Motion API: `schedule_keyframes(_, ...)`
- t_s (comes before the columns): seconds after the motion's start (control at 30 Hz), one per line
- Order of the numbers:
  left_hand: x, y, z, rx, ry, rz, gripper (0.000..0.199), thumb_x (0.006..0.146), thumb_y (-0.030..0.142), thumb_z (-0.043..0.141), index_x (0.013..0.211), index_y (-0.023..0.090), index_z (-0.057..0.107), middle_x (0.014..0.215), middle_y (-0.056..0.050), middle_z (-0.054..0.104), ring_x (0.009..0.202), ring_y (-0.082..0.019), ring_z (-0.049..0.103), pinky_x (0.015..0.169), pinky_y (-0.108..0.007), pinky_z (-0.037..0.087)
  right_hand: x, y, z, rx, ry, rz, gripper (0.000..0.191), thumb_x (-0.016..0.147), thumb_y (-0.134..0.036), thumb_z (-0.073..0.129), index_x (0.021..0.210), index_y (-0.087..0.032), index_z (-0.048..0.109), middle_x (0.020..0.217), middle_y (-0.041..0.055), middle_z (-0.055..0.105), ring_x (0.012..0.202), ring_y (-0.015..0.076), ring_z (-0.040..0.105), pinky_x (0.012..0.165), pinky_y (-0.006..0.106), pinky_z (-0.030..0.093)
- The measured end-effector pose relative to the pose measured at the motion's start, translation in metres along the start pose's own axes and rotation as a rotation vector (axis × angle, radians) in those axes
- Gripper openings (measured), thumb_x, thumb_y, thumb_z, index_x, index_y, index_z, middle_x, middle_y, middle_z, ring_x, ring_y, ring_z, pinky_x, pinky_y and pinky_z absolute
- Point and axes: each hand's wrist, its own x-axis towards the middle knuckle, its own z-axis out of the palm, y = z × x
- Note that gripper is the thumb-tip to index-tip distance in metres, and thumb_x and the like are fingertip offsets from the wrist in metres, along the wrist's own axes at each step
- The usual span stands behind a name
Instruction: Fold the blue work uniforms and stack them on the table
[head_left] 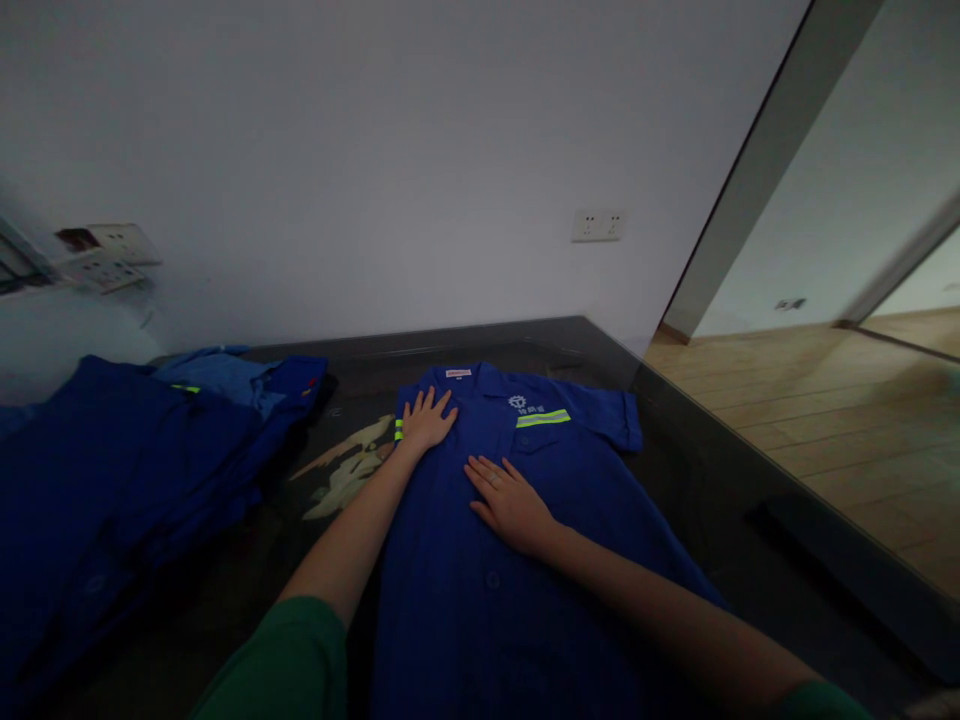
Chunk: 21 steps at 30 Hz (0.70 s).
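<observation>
A blue short-sleeved work shirt (480, 560) lies front side up, its collar toward the wall. It has a white gear logo and a yellow-green reflective strip above the chest pocket on the right. My left hand (427, 422) rests flat on the upper left chest below the collar, fingers spread. Lower down, near the button line, my right hand (511, 503) lies flat with its fingers stretched out and a ring on one of them. Both palms press on the fabric and grip nothing. The sleeve on the left is mostly hidden.
A heap of blue garments (150, 470) covers the left of the dark table (675, 480). A dark flat object (847, 580) lies near the table's right edge. A white wall with a socket (598, 225) stands behind, and wooden flooring (795, 390) shows at right.
</observation>
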Motion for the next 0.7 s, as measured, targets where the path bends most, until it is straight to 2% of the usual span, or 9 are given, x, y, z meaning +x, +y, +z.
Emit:
schedule_keyframes(0.17,0.002,-0.002,0.004,-0.006,0.022,-0.012,0.061,0.091,0.060,0.027,0.148,0.037,0.028,0.158,-0.001,0.019,0.145,-0.028,0.015,0.115,-0.054,0.011,0.001,-0.001,-0.001,0.024,-0.021,0.002,0.053,0.097,-0.035,0.040,0.145,-0.013,0.036,0.150,0.0111,0.036,0.140,0.0227,0.030,0.116,0.048,0.024)
schedule_keyframes(0.27,0.001,-0.001,0.003,0.002,0.004,-0.008,0.062,0.091,0.060,0.025,0.148,0.036,0.027,0.158,-0.002,0.017,0.145,-0.028,0.014,0.115,-0.054,0.011,-0.003,-0.002,-0.009,0.079,-0.055,0.008,0.053,0.096,-0.032,0.045,0.145,-0.013,0.037,0.151,0.0116,0.035,0.141,0.0241,0.029,0.115,0.049,0.025)
schedule_keyframes(0.37,0.000,0.004,-0.008,0.030,-0.085,-0.020,0.062,0.091,0.058,0.026,0.149,0.034,0.026,0.158,-0.003,0.015,0.145,-0.031,0.012,0.114,-0.058,0.010,-0.027,-0.001,-0.030,0.171,-0.051,0.041,0.056,0.091,-0.027,0.053,0.143,-0.013,0.040,0.151,0.0130,0.035,0.141,0.0260,0.027,0.114,0.049,0.028)
schedule_keyframes(0.43,-0.001,0.016,-0.018,0.078,-0.103,-0.023,0.062,0.091,0.051,0.034,0.149,0.030,0.028,0.158,-0.007,0.017,0.145,-0.035,0.012,0.112,-0.064,0.007,-0.059,0.002,-0.049,0.249,-0.001,0.095,0.053,0.089,-0.025,0.054,0.140,-0.014,0.045,0.147,0.0134,0.041,0.139,0.0254,0.032,0.113,0.046,0.032)
schedule_keyframes(0.5,-0.003,0.040,-0.028,0.121,-0.048,0.065,0.061,0.089,0.036,0.044,0.148,0.023,0.032,0.156,-0.013,0.020,0.144,-0.037,0.013,0.109,-0.067,0.003,-0.103,0.009,-0.069,0.319,0.076,0.202,0.043,0.089,-0.026,0.052,0.131,-0.019,0.055,0.136,0.0116,0.053,0.127,0.0234,0.048,0.107,0.043,0.040)
schedule_keyframes(0.57,-0.005,0.077,-0.033,0.124,0.004,0.222,0.059,0.085,0.023,0.049,0.143,0.019,0.040,0.153,-0.016,0.027,0.142,-0.036,0.018,0.111,-0.064,0.006,-0.154,0.019,-0.087,0.352,0.144,0.354,0.032,0.088,-0.031,0.050,0.115,-0.021,0.065,0.116,0.0091,0.066,0.105,0.0215,0.062,0.095,0.038,0.050)
schedule_keyframes(0.63,-0.008,0.127,-0.031,0.087,-0.003,0.365,0.051,0.084,0.021,0.051,0.135,0.021,0.048,0.148,-0.013,0.037,0.137,-0.032,0.029,0.112,-0.057,0.017,-0.208,0.029,-0.099,0.338,0.183,0.525,0.025,0.087,-0.035,0.049,0.095,-0.022,0.069,0.094,0.0064,0.070,0.085,0.0192,0.067,0.079,0.031,0.054)
schedule_keyframes(0.7,-0.014,0.184,-0.024,0.040,-0.027,0.464,0.045,0.086,0.024,0.050,0.131,0.024,0.052,0.141,-0.010,0.045,0.130,-0.029,0.038,0.109,-0.049,0.030,-0.261,0.036,-0.102,0.282,0.187,0.730,0.027,0.085,-0.044,0.050,0.083,-0.022,0.067,0.070,0.0027,0.067,0.061,0.0163,0.063,0.058,0.026,0.051)
